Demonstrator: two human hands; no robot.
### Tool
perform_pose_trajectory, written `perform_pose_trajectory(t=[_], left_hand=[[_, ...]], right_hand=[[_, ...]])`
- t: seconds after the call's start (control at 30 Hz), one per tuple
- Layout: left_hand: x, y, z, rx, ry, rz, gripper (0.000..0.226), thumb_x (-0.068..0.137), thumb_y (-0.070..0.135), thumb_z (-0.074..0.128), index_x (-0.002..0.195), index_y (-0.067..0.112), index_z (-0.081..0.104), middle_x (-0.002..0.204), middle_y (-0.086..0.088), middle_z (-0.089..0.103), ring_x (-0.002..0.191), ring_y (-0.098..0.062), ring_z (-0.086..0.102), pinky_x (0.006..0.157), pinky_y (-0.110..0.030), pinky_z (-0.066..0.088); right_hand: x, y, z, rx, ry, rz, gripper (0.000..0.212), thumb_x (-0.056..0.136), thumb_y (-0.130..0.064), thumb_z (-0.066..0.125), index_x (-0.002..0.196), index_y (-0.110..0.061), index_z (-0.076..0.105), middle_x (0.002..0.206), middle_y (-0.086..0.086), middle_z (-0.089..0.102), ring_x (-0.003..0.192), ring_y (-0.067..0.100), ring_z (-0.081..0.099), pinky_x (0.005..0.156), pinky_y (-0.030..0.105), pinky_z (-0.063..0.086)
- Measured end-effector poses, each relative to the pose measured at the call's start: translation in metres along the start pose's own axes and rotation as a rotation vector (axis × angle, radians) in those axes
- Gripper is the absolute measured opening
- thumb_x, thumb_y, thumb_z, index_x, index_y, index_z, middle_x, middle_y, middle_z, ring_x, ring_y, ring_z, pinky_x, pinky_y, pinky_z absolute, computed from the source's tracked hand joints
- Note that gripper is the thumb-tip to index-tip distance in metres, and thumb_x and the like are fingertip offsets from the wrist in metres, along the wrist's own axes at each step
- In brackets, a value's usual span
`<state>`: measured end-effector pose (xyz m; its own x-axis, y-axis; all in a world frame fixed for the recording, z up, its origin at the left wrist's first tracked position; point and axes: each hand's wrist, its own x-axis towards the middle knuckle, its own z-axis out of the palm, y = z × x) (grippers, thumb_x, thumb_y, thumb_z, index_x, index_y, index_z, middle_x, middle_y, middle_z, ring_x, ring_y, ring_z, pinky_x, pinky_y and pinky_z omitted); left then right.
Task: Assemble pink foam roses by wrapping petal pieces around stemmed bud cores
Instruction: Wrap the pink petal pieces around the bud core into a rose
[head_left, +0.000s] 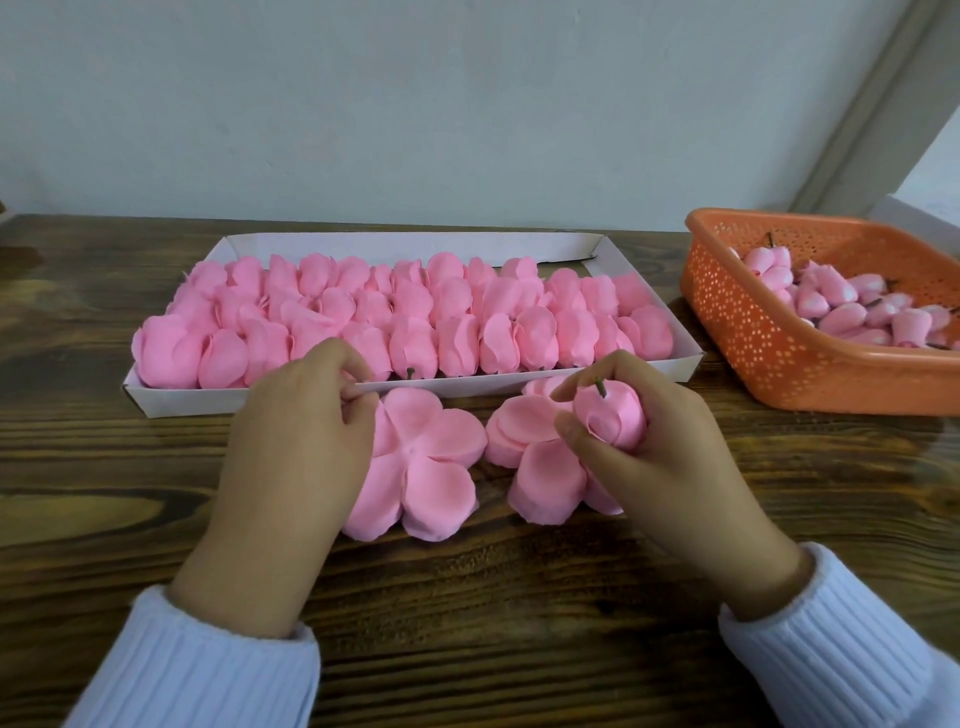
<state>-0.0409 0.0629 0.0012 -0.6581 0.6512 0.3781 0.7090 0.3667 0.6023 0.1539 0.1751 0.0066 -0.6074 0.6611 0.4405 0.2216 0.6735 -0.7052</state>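
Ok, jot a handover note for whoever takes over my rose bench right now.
Left hand pinches the far edge of the left petal stack. Right hand grips a bud core, stem up, over the right petal stack. Spare cores lie in the orange basket; the white tray is nearly full of wrapped roses. Left: wrap this core, tray it, repeat.

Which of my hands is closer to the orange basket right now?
Right. The right hand, holding a rose bud, sits left of the orange basket; the left hand is farther left, at the flat petal piece.
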Motion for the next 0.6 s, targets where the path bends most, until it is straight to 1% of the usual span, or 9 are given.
perform_pose_trajectory(t=[0.07,0.1,0.17,0.23,0.3,0.37,0.47,0.53,0.6], left_hand=[[0.0004,-0.0018,0.0004,-0.016,-0.017,-0.020,0.016,0.082,0.007,0.070,0.077,0.017,0.058,0.071,0.009,0.059,0.070,-0.016,0.057,0.064,-0.033,0.044],[0.0005,-0.0024,0.0005,-0.016,-0.026,-0.026,0.018,0.080,0.007,0.072,0.073,0.017,0.059,0.068,0.008,0.059,0.068,-0.015,0.057,0.062,-0.032,0.044],[0.0004,-0.0027,0.0008,-0.008,-0.037,-0.033,0.020,0.080,0.008,0.073,0.069,0.018,0.059,0.063,0.006,0.057,0.063,-0.011,0.054,0.057,-0.024,0.039],[0.0004,-0.0020,0.0009,0.004,-0.038,-0.036,0.021,0.081,0.008,0.072,0.068,0.020,0.060,0.064,0.007,0.057,0.062,-0.007,0.052,0.056,-0.018,0.035],[0.0009,-0.0024,0.0009,0.014,-0.037,-0.033,0.020,0.081,0.006,0.071,0.069,0.019,0.061,0.064,0.007,0.057,0.062,-0.007,0.051,0.055,-0.021,0.034],[0.0015,-0.0027,0.0006,0.021,-0.028,-0.020,0.017,0.081,0.004,0.070,0.072,0.017,0.062,0.064,0.006,0.057,0.062,-0.013,0.051,0.056,-0.029,0.034],[0.0009,-0.0017,0.0000,0.028,-0.016,-0.002,0.015,0.082,0.002,0.067,0.080,0.016,0.063,0.068,0.000,0.058,0.068,-0.022,0.055,0.064,-0.031,0.039],[0.0002,-0.0014,-0.0003,0.029,-0.010,-0.001,0.015,0.083,0.003,0.067,0.084,0.016,0.060,0.072,-0.002,0.060,0.071,-0.023,0.057,0.063,-0.032,0.040],[0.0000,-0.0017,-0.0004,0.029,-0.005,0.000,0.017,0.083,0.003,0.068,0.085,0.017,0.058,0.072,-0.001,0.060,0.071,-0.023,0.057,0.059,-0.031,0.039]], right_hand=[[-0.0001,0.0001,0.0001,-0.005,0.000,0.004,0.009,0.084,-0.013,0.070,0.089,-0.014,0.063,0.079,-0.008,0.068,0.077,0.007,0.062,0.063,0.014,0.045],[-0.0001,0.0002,0.0000,-0.007,0.000,0.005,0.009,0.084,-0.013,0.070,0.089,-0.014,0.063,0.079,-0.008,0.068,0.076,0.007,0.062,0.062,0.014,0.045],[-0.0001,0.0000,0.0002,-0.007,0.000,0.003,0.009,0.084,-0.012,0.070,0.089,-0.014,0.063,0.079,-0.007,0.067,0.076,0.008,0.062,0.062,0.013,0.044],[-0.0002,-0.0006,0.0001,-0.004,-0.002,0.000,0.009,0.084,-0.012,0.070,0.089,-0.014,0.063,0.079,-0.008,0.067,0.076,0.007,0.062,0.062,0.012,0.043],[-0.0003,-0.0009,0.0003,0.002,-0.004,0.001,0.010,0.083,-0.013,0.070,0.089,-0.015,0.063,0.080,-0.008,0.067,0.077,0.007,0.062,0.063,0.012,0.043],[-0.0004,-0.0009,0.0003,-0.002,-0.005,0.002,0.010,0.083,-0.013,0.070,0.089,-0.015,0.063,0.080,-0.008,0.068,0.077,0.008,0.061,0.063,0.014,0.044],[-0.0006,-0.0010,0.0001,-0.006,-0.005,0.008,0.010,0.083,-0.013,0.070,0.090,-0.015,0.063,0.080,-0.008,0.067,0.077,0.007,0.061,0.063,0.014,0.043],[-0.0006,-0.0012,0.0001,-0.009,-0.006,0.009,0.010,0.083,-0.013,0.070,0.090,-0.015,0.063,0.080,-0.009,0.067,0.077,0.007,0.061,0.063,0.013,0.043],[-0.0004,-0.0014,0.0001,-0.007,-0.009,0.010,0.010,0.083,-0.013,0.070,0.090,-0.014,0.063,0.080,-0.008,0.067,0.077,0.007,0.061,0.063,0.013,0.043]])
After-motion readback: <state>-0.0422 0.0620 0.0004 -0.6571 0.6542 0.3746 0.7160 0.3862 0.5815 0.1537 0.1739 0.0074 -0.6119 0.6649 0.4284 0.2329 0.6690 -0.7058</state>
